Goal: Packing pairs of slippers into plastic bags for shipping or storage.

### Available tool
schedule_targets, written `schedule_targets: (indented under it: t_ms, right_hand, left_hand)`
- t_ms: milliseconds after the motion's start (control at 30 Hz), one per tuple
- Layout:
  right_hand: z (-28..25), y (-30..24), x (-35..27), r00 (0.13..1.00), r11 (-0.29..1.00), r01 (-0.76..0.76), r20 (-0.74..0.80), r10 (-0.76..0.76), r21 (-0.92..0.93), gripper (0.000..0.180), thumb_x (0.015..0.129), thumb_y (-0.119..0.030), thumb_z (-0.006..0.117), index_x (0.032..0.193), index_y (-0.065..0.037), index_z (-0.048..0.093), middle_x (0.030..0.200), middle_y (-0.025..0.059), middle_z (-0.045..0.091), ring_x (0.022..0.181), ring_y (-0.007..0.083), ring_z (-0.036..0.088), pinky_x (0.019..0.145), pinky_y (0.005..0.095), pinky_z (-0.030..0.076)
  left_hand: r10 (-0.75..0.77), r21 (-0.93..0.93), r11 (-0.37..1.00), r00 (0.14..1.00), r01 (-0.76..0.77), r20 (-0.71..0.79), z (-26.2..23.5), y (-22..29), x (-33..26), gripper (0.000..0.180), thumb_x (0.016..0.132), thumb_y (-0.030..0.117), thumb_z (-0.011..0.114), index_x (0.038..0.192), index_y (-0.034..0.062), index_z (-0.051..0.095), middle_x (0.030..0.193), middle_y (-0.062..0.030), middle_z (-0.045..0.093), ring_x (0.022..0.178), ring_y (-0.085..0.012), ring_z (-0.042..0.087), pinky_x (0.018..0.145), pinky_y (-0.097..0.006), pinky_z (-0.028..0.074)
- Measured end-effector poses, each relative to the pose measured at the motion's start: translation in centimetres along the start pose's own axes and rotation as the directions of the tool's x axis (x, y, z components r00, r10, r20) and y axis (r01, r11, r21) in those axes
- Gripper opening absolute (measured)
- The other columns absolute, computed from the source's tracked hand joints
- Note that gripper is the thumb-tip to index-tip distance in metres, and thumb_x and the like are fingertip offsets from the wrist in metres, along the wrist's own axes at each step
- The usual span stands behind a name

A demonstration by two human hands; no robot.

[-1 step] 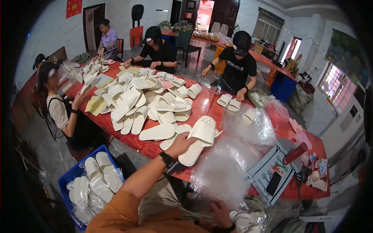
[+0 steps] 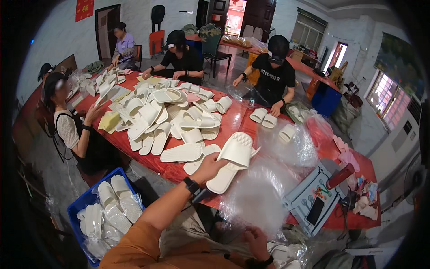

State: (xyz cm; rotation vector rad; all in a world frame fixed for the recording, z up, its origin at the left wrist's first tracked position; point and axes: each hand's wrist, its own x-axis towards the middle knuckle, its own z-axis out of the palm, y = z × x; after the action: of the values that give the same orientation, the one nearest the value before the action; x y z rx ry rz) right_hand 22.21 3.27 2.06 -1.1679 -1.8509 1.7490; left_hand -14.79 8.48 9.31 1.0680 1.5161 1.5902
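My left hand [image 2: 211,169] grips a white slipper [image 2: 236,151] by its side, above the table's front edge. A bit of another white slipper shows behind it, at its right. Low in view, my right hand [image 2: 255,242] has its fingers curled, beside the near edge of a stack of clear plastic bags [image 2: 257,197]; whatever it may hold is hidden. Just left of the held slipper, a single white slipper [image 2: 181,153] lies sole up. Beyond that rises a big heap of white slippers [image 2: 154,112].
A blue crate [image 2: 74,224] of bagged slippers stands at the lower left. On the red table [image 2: 244,119], a grey-blue device [image 2: 298,193] with a phone [image 2: 316,210] sits at the right. Several people work around the table; one, across, is near a pair of slippers [image 2: 264,117].
My left hand has shifted slightly right with the slipper. My right hand has risen a little toward the plastic bags.
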Motion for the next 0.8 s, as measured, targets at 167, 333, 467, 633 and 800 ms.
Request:
schedule_targets:
  t_ms: [167, 333, 467, 633, 800]
  right_hand:
    - [-0.9, -8.5, 1.6, 0.965, 0.876, 0.238, -0.202, -0.165, 0.420, 0.042, 0.095, -0.017, 0.064, 0.130, 0.002, 0.050, 0.118, 0.0130, 0.063, 0.104, 0.0179, 0.063, 0.089, 0.0347, 0.053]
    - [-0.5, -8.5, 3.3, 0.953, 0.928, 0.299, -0.115, -0.279, 0.221, 0.038, 0.095, -0.010, 0.060, 0.130, 0.000, 0.049, 0.125, 0.0137, 0.059, 0.109, 0.0185, 0.060, 0.092, 0.0326, 0.051]
    - [-2.0, -6.1, 3.1, 0.957, 0.763, 0.216, -0.288, -0.041, 0.609, 0.029, 0.095, -0.010, 0.060, 0.121, 0.002, 0.055, 0.110, 0.0089, 0.066, 0.098, 0.0175, 0.065, 0.085, 0.0314, 0.053]
    - [-8.2, -1.9, 1.6, 0.973, 0.671, 0.146, -0.227, 0.035, 0.727, 0.031, 0.100, -0.019, 0.051, 0.122, 0.001, 0.057, 0.089, 0.0038, 0.063, 0.074, 0.0140, 0.061, 0.061, 0.0259, 0.049]
    - [-9.8, -1.7, 1.7, 0.991, 0.247, -0.097, 0.117, -0.066, 0.964, 0.035, 0.103, -0.026, 0.047, 0.126, 0.000, 0.054, 0.072, 0.0004, 0.051, 0.055, 0.0096, 0.048, 0.046, 0.0226, 0.040]
  left_hand:
    - [0.051, -0.328, 0.944, 0.994, -0.018, 0.092, 6.6, 2.9, -5.9, 0.028, 0.099, 0.013, 0.057, 0.122, -0.0021, 0.061, 0.108, -0.0036, 0.068, 0.096, -0.0103, 0.062, 0.081, -0.028, 0.051]
    - [-0.005, -0.317, 0.945, 0.976, 0.075, 0.216, 13.2, 0.1, -10.0, 0.030, 0.099, 0.014, 0.057, 0.126, -0.0013, 0.058, 0.109, -0.0043, 0.065, 0.099, -0.0105, 0.059, 0.084, -0.029, 0.051]
    - [-0.109, -0.123, 0.978, 0.915, 0.169, 0.389, 14.6, 0.9, -12.0, 0.033, 0.101, 0.013, 0.053, 0.131, 0.0002, 0.052, 0.107, -0.0025, 0.063, 0.098, -0.0082, 0.057, 0.085, -0.026, 0.048]
    - [-0.123, -0.214, 0.956, 0.938, 0.199, 0.323, 11.7, -3.2, -10.6, 0.045, 0.100, 0.023, 0.059, 0.137, 0.0013, 0.046, 0.107, -0.0114, 0.061, 0.091, -0.0158, 0.060, 0.076, -0.031, 0.052]
    - [0.227, 0.523, 0.780, 0.934, -0.344, 0.276, 12.2, -6.5, -8.9, 0.068, 0.090, 0.036, 0.072, 0.138, -0.0032, 0.044, 0.108, -0.0170, 0.062, 0.091, -0.0213, 0.062, 0.080, -0.033, 0.052]
